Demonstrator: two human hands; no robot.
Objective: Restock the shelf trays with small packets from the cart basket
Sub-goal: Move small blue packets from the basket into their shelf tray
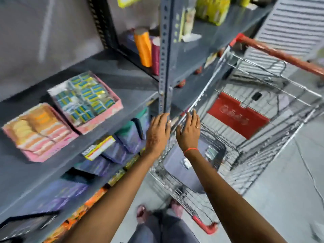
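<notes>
Two pink trays stand on the grey shelf at the left: one (112,109) filled with blue and yellow small packets (87,97), the other (35,155) with orange and pink packets (38,128). The wire cart basket (219,155) is at the right, with a few small packets (186,163) on its floor. My left hand (158,133) and my right hand (189,132) are side by side, fingers spread, above the near left rim of the cart beside the shelf upright (164,58). Neither hand holds anything.
A red child-seat flap (238,116) and an orange-red handle (280,53) are on the cart's far side. Purple and green packs (122,142) fill the lower shelf. An orange roll (143,46) stands on the shelf behind the upright. My feet (142,213) stand below.
</notes>
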